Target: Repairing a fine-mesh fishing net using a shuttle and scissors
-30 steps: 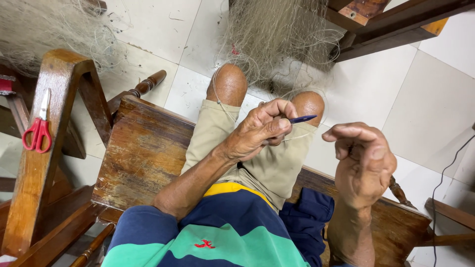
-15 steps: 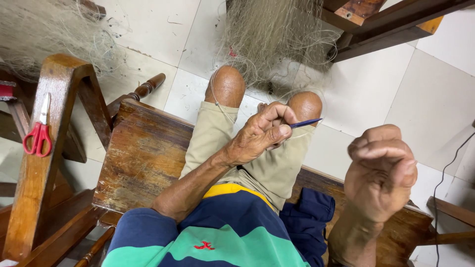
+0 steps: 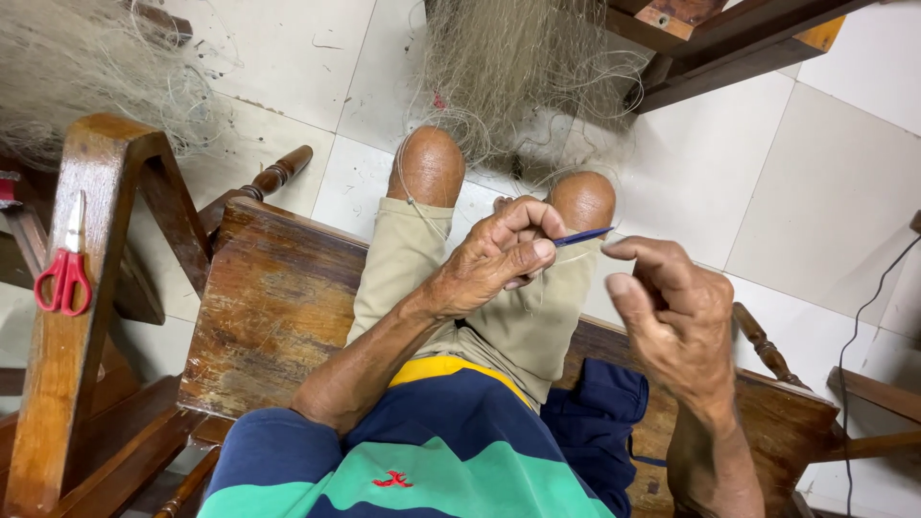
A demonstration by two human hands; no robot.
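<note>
My left hand (image 3: 494, 257) is closed around a thin blue netting needle (image 3: 582, 236), whose tip sticks out to the right above my knees. My right hand (image 3: 672, 317) is just right of that tip, with the index finger and thumb reaching toward it and the fingers loosely apart. I cannot make out any line between them. A pale fishing net (image 3: 523, 72) hangs in front of my knees, and thin strands trail over my left knee and beige shorts.
I sit on a worn wooden bench (image 3: 269, 297). Red-handled scissors (image 3: 62, 278) lie on its armrest at the left. More net (image 3: 86, 67) is piled at top left. Wooden furniture (image 3: 729, 38) stands at top right. A blue cloth (image 3: 595, 412) and a dark cable (image 3: 863, 317) are nearby.
My right hand, which had pulled away to the lower right and closed into a fist, has come back up to the needle tip with fingers spread. My left hand has hardly moved.
</note>
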